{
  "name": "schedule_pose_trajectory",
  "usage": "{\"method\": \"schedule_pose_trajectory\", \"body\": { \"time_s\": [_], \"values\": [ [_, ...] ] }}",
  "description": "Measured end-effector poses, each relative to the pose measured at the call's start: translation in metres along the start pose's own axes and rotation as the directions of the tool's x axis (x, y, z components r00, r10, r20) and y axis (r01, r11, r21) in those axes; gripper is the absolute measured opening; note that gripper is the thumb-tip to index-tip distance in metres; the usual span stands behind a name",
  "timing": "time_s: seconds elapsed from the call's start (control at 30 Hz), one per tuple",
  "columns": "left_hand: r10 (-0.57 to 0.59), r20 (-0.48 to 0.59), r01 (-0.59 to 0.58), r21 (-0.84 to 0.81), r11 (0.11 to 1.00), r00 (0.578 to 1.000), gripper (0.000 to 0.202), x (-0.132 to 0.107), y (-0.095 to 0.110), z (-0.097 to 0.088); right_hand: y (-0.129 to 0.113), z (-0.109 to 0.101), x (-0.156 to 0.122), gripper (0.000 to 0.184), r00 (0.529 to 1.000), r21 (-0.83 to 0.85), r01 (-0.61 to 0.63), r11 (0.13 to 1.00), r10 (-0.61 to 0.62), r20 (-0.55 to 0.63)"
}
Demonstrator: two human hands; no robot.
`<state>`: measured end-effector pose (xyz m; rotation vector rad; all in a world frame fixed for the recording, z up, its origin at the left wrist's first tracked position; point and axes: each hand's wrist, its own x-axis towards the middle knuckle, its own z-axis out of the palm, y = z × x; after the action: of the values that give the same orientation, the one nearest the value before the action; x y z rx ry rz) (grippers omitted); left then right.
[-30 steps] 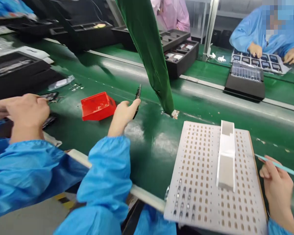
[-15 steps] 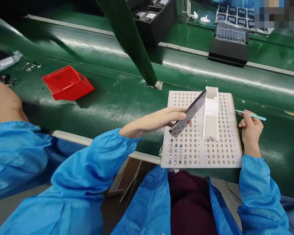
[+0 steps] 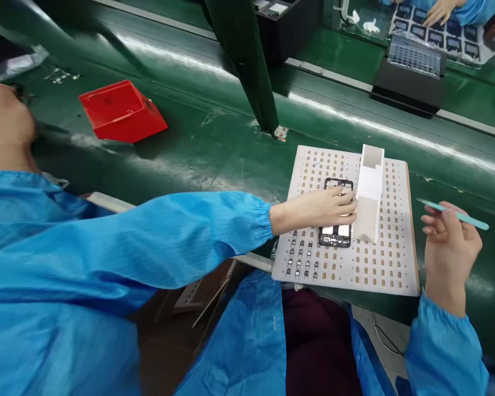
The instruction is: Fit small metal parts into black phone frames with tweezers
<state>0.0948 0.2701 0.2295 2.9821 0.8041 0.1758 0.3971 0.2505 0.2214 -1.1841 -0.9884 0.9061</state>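
My left hand [image 3: 325, 210] lies across a black phone frame [image 3: 335, 235] with white and silver inner parts. Its fingers are stretched out and slightly apart, the tips at the frame's right edge beside a white folded holder [image 3: 370, 190]. The hand hides the frame's middle. Both frame and holder rest on a white perforated board [image 3: 334, 275] with rows of small slots. Several small metal parts [image 3: 298, 264] sit in slots at the board's near left corner. To the right of the board, my right hand [image 3: 451, 253] is raised and closed around light turquoise tweezers [image 3: 457, 214], tips pointing left.
A red bin [image 3: 121, 113] stands on the green bench [image 3: 198, 148] at left. Behind the board a green post [image 3: 251, 66] rises. A co-worker's arm [image 3: 6, 132] is at far left. Across the bench, another person's hand [image 3: 441, 10] is over a tray of dark pieces [image 3: 433, 36].
My left hand has moved right and laid the tilted phone frame flat on the board, inner side up. My right hand, with the tweezers, has shifted away from the board. The view has shifted.
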Motion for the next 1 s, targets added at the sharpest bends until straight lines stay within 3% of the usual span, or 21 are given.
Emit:
{"method": "schedule_pose_trajectory", "body": {
  "time_s": [0.07,0.13,0.17,0.23,0.3,0.33,0.43,0.5,0.6,1.0],
  "values": [
    [-0.043,-0.116,0.050,0.060,0.997,0.992,0.073,-0.017,0.005,0.008,-0.013,0.011,-0.040,0.027,0.988,-0.068,-0.044,0.997,0.053,0.146],
    [-0.197,-0.273,0.204,-0.001,0.979,0.942,0.075,-0.039,0.017,0.013,-0.013,0.025,-0.079,0.026,0.919,-0.141,-0.176,0.974,0.214,0.331],
    [-0.306,-0.354,0.297,-0.079,0.951,0.884,0.070,-0.051,0.026,0.016,-0.010,0.033,-0.095,0.027,0.867,-0.159,-0.240,0.958,0.285,0.409],
    [-0.521,-0.456,0.439,-0.281,0.853,0.721,0.053,-0.074,0.051,0.024,0.002,0.050,-0.119,0.028,0.810,-0.170,-0.332,0.928,0.373,0.452],
    [-0.660,-0.459,0.493,-0.440,0.750,0.595,0.037,-0.092,0.079,0.033,0.013,0.062,-0.130,0.028,0.809,-0.171,-0.356,0.919,0.394,0.435],
    [-0.697,-0.436,0.506,-0.482,0.715,0.570,0.032,-0.097,0.092,0.038,0.017,0.067,-0.132,0.027,0.819,-0.176,-0.346,0.922,0.388,0.422],
    [-0.733,-0.378,0.532,-0.512,0.675,0.566,0.035,-0.104,0.122,0.053,0.020,0.073,-0.131,0.028,0.851,-0.209,-0.293,0.933,0.354,0.389],
    [-0.740,-0.386,0.531,-0.523,0.667,0.550,0.037,-0.103,0.131,0.061,0.019,0.073,-0.130,0.028,0.857,-0.238,-0.274,0.932,0.349,0.378],
    [-0.748,-0.414,0.518,-0.544,0.660,0.519,0.038,-0.102,0.132,0.068,0.016,0.073,-0.129,0.027,0.850,-0.267,-0.272,0.924,0.361,0.384],
    [-0.731,-0.451,0.510,-0.525,0.681,0.512,0.037,-0.101,0.131,0.073,0.014,0.078,-0.132,0.030,0.875,-0.275,-0.230,0.934,0.322,0.363]
  ]
}}
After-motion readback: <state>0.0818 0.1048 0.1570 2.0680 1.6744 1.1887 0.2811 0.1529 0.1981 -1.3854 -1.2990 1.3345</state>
